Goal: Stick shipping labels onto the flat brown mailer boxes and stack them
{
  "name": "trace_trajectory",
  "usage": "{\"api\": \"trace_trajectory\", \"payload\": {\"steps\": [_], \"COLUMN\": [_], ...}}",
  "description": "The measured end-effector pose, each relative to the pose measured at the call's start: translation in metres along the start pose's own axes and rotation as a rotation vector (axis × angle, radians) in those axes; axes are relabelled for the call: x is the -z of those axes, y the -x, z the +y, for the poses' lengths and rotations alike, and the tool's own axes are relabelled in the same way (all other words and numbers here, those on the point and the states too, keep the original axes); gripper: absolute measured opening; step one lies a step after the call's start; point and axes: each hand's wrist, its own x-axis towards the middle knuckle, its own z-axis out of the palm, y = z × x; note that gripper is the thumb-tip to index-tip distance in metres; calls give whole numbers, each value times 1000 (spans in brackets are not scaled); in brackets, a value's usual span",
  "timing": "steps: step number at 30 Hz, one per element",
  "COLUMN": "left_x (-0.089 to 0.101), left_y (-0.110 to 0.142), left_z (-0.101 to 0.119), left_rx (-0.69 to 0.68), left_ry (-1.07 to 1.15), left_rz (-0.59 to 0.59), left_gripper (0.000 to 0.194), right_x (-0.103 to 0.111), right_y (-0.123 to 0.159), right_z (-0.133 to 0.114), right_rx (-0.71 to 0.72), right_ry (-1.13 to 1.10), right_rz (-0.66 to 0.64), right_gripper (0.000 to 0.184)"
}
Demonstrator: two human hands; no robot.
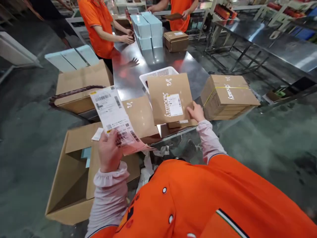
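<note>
Your hands are apart: your left hand (110, 150) grips white printed label sheets (111, 109), your right hand (197, 113) a brown cardboard carton (158, 94) at the shiny steel table (195, 72), its label (175, 107) already on. The yellow-strapped carton stack (239, 94) is bound; fine print is illegible, the white perforated basket (160, 71) partly hidden

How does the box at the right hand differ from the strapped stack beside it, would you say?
The box bears a white label; the stack shows none. The stack is bound with yellow strap; the box shows none. Both are brown cardboard printed in white.
</note>
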Motion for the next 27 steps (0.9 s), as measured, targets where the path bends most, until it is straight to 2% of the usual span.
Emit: {"api": "trace_trajectory", "payload": {"steps": [1,2,3,5,7,8,10,12,14,16,17,19,21,24,25,27], "left_x": [-8,-16,-23,-36,-42,-43,-42,-39,-39,-42,-44,-50,-55,-56,-55,-50], "left_y": [10,20,29,43,49,50,49,47,48,53,56,61,62,54,49,42], "left_z": [-2,-6,-10,-21,-29,-31,-33,-33,-34,-36,-37,-42,-48,-60,-65,-77], "left_rx": [26,50,76,126,166,188,232,259,276,280,279,267,245,249,265,345], "left_ry": [82,160,226,283,268,271,310,339,334,356,376,396,357,278,273,296], "left_rz": [-1,-1,-18,-132,-235,-233,-97,42,23,-40,-31,76,208,310,299,204], "left_gripper": [49,50,49,44,43,44,48,47,43,41,39,36,38,46,44,42], "right_x": [-1,-8,-22,-57,-90,-101,-111,-111,-107,-103,-101,-101,-106,-125,-136,-162], "right_y": [5,14,28,64,102,118,136,134,120,105,99,96,98,95,89,69], "right_z": [-6,-15,-26,-50,-68,-73,-78,-82,-89,-101,-107,-116,-120,-118,-118,-120], "right_rx": [-11,20,82,212,227,213,207,240,302,416,482,566,562,511,510,522], "right_ry": [55,58,0,-249,-515,-581,-567,-503,-458,-355,-279,-161,-129,-140,-139,-114], "right_rz": [-60,-175,-331,-657,-766,-776,-819,-905,-921,-881,-864,-833,-809,-798,-786,-714], "right_gripper": [78,83,87,86,71,64,55,52,52,40,33,26,24,22,20,17]}}
